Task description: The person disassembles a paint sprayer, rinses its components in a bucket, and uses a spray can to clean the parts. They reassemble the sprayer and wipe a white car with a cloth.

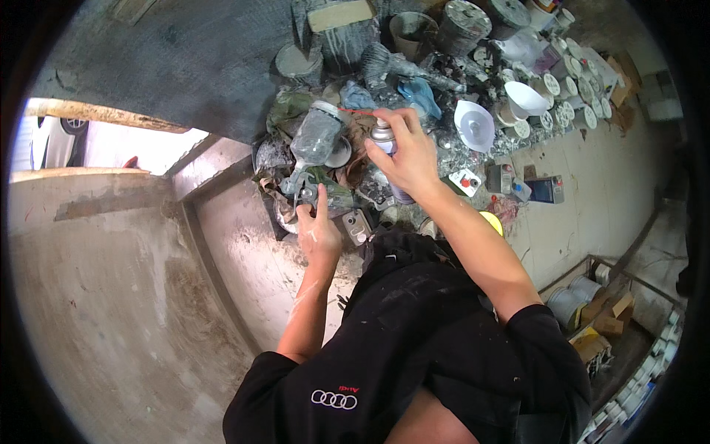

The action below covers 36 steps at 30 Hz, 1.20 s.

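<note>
My left hand (320, 235) grips a spray gun (305, 194), one finger stretched up along it. On top of the gun sits a cloudy, clear plastic cup (316, 135) with a pale rim, tilted to the right. My right hand (414, 154) is wrapped round an aerosol can (383, 133), its forefinger over the top. From the can's nozzle a thin red straw (359, 112) points left, its tip close to the cup's upper end. Whether spray is coming out, I cannot tell.
A cluttered, paint-splashed bench (473, 148) carries a blue cloth (420, 96), white plastic funnels (474, 126), several white-lidded tubs (569, 68) and a paint-crusted bucket (464, 28). Metal cans (356, 227) stand nearer me. Cardboard boxes (614, 314) lie on a shelf at lower right.
</note>
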Motion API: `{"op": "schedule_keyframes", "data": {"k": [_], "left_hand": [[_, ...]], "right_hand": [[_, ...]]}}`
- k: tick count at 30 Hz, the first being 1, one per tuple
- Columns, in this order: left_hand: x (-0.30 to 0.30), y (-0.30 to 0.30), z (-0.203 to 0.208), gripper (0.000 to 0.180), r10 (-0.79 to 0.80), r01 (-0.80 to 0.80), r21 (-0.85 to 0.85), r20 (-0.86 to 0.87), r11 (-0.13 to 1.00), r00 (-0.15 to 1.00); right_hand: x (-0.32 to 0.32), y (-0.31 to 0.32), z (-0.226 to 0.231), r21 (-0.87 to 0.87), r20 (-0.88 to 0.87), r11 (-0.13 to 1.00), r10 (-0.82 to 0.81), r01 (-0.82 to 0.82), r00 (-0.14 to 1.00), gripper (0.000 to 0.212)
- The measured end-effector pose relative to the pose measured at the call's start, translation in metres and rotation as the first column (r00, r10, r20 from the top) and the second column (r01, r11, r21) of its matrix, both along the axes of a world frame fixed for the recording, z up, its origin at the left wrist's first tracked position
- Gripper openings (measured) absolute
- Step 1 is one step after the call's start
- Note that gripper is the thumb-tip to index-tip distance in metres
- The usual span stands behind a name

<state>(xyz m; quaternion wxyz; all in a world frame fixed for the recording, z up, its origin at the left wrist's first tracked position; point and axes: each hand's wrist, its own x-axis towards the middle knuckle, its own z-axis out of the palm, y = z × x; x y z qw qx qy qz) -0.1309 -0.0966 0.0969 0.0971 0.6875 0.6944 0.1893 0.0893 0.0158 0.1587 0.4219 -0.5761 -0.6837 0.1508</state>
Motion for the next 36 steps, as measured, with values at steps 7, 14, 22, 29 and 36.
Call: {"op": "schedule_keyframes", "data": {"k": [7, 14, 22, 29, 36], "left_hand": [[-0.004, 0.007, -0.006, 0.070, -0.054, 0.054, 0.009, 0.058, 0.999, 0.997], [0.008, 0.040, -0.033, 0.064, 0.163, 0.012, -0.257, 0.645, 0.966, 0.747], [0.094, 0.127, -0.112, 0.051, 0.084, 0.029, -0.109, 0.888, 0.994, 0.452], [0.121, 0.144, -0.184, 0.032, 0.141, -0.012, -0.177, 0.736, 0.984, 0.662], [0.105, 0.125, -0.183, 0.074, -0.102, 0.098, 0.026, 0.306, 0.995, 0.947]], "right_hand": [[0.008, -0.006, -0.008, -0.048, -0.042, 0.996, -0.072, 0.070, 0.997, 0.048], [0.068, -0.065, -0.060, -0.174, 0.014, 0.948, -0.267, 0.265, 0.964, 0.051], [0.117, -0.104, -0.135, -0.224, 0.213, 0.783, -0.541, 0.580, 0.813, 0.053], [0.122, -0.088, -0.153, -0.279, 0.193, 0.744, -0.575, 0.607, 0.795, 0.052], [0.126, -0.094, -0.148, -0.293, 0.178, 0.781, -0.522, 0.551, 0.834, 0.051]]}}
